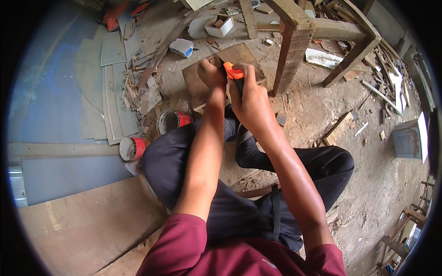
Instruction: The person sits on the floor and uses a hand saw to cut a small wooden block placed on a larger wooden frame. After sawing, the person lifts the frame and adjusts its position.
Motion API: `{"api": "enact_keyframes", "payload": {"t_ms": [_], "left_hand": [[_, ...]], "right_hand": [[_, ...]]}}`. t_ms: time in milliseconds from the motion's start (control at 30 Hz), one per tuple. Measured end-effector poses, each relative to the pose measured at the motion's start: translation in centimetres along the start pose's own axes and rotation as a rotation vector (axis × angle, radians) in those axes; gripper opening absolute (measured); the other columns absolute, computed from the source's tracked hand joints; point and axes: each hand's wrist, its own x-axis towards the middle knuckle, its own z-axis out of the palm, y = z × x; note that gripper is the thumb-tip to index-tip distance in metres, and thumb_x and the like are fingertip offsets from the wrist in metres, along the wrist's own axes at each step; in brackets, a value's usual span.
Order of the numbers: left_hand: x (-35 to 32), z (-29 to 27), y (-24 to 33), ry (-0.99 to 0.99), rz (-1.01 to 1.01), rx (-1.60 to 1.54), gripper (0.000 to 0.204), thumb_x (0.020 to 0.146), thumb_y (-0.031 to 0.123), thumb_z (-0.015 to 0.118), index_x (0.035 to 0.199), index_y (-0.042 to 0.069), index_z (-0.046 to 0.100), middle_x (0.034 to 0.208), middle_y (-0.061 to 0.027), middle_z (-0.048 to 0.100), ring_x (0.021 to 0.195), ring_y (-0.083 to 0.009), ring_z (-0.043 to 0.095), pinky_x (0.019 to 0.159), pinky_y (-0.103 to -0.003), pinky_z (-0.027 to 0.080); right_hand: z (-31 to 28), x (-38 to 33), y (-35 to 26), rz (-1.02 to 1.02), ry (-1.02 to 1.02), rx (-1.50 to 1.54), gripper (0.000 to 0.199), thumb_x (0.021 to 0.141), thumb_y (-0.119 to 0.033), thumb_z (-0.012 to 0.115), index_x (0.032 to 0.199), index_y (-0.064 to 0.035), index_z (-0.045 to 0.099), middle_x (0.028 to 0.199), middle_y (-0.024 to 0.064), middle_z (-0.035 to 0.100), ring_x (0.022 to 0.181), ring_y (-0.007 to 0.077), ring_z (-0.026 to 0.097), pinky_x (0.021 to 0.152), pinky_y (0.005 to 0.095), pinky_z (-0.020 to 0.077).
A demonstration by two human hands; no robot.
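2 forearms (202, 154) extend forward; the right hand (252, 102) clamps its fingers round a handsaw (234, 71), the left hand (212, 76) curls over a wooden block (193, 82), its hold indiscernible.

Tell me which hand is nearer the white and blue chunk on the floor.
Left. The left hand is at the wooden block, just below and right of the chunk in view; the right hand is farther right, gripping the orange-and-black handle.
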Motion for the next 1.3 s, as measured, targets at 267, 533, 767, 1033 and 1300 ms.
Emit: {"api": "enact_keyframes", "payload": {"t_ms": [267,533,767,1033,1300], "left_hand": [[0.4,-0.7,-0.6,0.089,-0.167,-0.276,0.029,0.082,0.027,0.06,0.082,-0.002,0.06,0.076,-0.0168,0.059,0.075,-0.0304,0.057,0.068,-0.044,0.044],[-0.1,-3.3,2.2,-0.329,-0.333,-0.391,0.028,0.09,0.019,0.048,0.067,0.003,0.048,0.069,-0.0032,0.049,0.061,-0.0164,0.046,0.058,-0.035,0.043],[0.9,-0.4,-1.9,-0.068,-0.02,0.015,0.024,0.076,0.011,0.067,0.079,-0.007,0.051,0.086,-0.0196,0.061,0.073,-0.0261,0.057,0.068,-0.042,0.047],[0.4,-0.7,-3.1,-0.028,0.362,0.219,0.05,0.074,0.04,0.073,0.08,-0.005,0.052,0.084,-0.023,0.059,0.079,-0.0404,0.058,0.072,-0.048,0.047],[-0.8,-2.6,2.2,-0.105,0.212,0.311,0.041,0.08,0.034,0.066,0.083,-0.005,0.054,0.083,-0.0175,0.06,0.078,-0.0311,0.059,0.073,-0.044,0.047]], "right_hand": [[-5.9,-8.6,-7.8,-0.003,-0.023,-0.132,0.044,0.09,-0.007,0.063,0.128,-0.0016,0.04,0.095,0.028,0.064,0.081,0.0462,0.066,0.066,0.0497,0.0534],[1.9,2.5,-1.0,0.047,-0.029,-0.036,0.032,0.095,-0.013,0.056,0.121,-0.0018,0.04,0.079,0.033,0.063,0.081,0.0521,0.06,0.068,0.0569,0.047],[2.0,0.1,2.2,0.002,0.197,0.171,0.037,0.094,-0.009,0.058,0.126,-0.0049,0.04,0.089,0.0313,0.064,0.086,0.05,0.062,0.068,0.0518,0.0503],[-3.5,-2.8,-4.1,0.166,-0.088,0.075,0.038,0.093,-0.005,0.057,0.127,-0.0041,0.04,0.091,0.0305,0.064,0.084,0.0503,0.062,0.067,0.0508,0.0504],[-4.7,-7.1,-6.3,0.016,-0.05,-0.032,0.04,0.091,-0.003,0.06,0.127,-0.0025,0.041,0.092,0.0296,0.064,0.084,0.0497,0.062,0.064,0.0482,0.0514]]}}
